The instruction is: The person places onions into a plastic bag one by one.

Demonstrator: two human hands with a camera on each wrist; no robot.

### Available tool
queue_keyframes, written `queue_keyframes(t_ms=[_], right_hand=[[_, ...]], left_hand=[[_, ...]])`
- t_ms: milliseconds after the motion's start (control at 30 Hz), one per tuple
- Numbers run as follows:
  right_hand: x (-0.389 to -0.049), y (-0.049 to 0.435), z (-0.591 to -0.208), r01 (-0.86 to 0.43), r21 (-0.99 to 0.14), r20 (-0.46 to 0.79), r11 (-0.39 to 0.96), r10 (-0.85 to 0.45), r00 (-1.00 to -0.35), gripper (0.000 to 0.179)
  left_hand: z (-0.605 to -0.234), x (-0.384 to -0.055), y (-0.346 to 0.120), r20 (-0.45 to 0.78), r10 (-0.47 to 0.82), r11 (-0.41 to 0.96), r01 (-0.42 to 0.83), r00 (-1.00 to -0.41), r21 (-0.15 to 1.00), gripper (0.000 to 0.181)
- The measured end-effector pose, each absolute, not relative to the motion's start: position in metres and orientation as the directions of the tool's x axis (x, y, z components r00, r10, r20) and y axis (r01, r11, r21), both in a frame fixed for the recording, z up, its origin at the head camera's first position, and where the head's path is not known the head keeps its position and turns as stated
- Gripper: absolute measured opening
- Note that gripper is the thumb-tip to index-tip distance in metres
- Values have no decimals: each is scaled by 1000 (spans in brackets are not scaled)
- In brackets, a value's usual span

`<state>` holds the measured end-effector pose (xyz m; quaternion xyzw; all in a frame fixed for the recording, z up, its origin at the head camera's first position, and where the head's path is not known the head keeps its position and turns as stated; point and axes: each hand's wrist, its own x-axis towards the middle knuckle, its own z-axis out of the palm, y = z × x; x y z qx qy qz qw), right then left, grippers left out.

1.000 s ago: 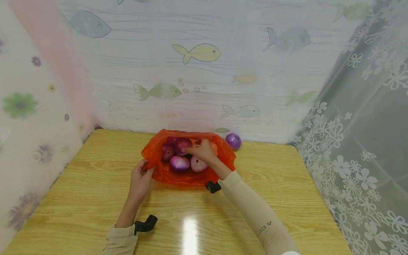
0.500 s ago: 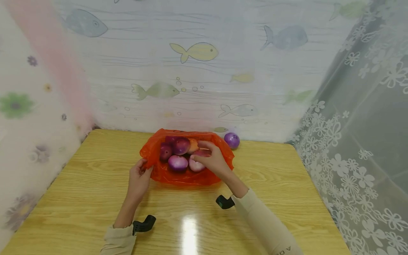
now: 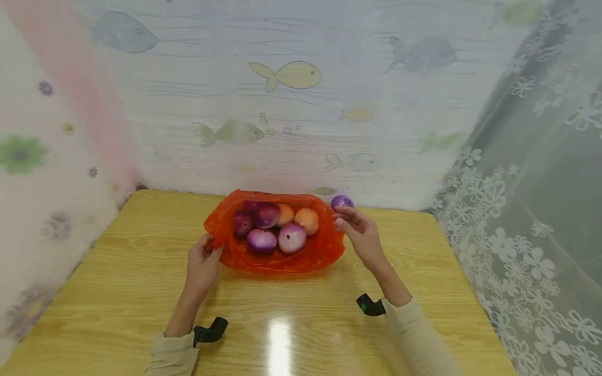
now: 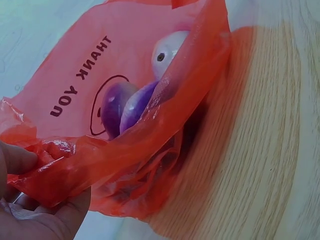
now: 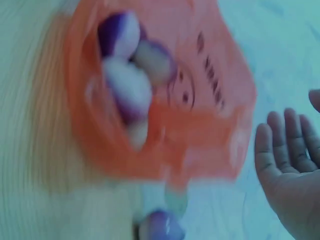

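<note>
A red plastic bag (image 3: 329, 245) lies on the table with its mouth gaping. In it sit several purple-and-white round vegetables (image 3: 262, 241), perhaps onions, and a couple of orange round ones (image 3: 307, 221). My left hand (image 3: 203, 269) pinches the bag's left rim between thumb and fingers. The left wrist view shows that grip on the crumpled plastic (image 4: 60, 170) up close. Past the bag's right edge hovers my right hand (image 3: 364, 237), fingers extended and holding nothing. A lone purple round vegetable (image 3: 342, 201) lies behind its fingertips, partly hidden; whether they touch cannot be told.
The wood-grain table (image 3: 263, 313) runs back to a fish-printed curtain (image 3: 291, 130). A patterned sheet (image 3: 541, 235) hangs along the right side. Black wrist mounts (image 3: 210, 330) jut inward from both forearms.
My right hand has come out of the bag and moved right, beyond its rim, uncovering the orange round vegetables. My left hand keeps its grip on the bag.
</note>
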<state>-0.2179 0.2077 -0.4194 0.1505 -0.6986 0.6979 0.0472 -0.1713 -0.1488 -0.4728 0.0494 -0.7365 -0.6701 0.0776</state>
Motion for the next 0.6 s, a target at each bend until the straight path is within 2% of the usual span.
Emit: queue_keyframes(t_ms=[133, 267, 600], right_hand=[[-233, 234, -433, -287, -958, 287, 15, -20, -958, 30], [-251, 255, -450, -235, -967, 242, 96, 62, -968, 29], [-294, 281, -484, -25, -934, 58, 357, 81, -995, 53]], left_hand=[[-472, -172, -149, 51, -174, 99, 34, -983, 994, 31], [-471, -172, -149, 49, -176, 99, 31, -983, 995, 31], [-474, -173, -145, 95, -186, 72, 83, -978, 994, 26]])
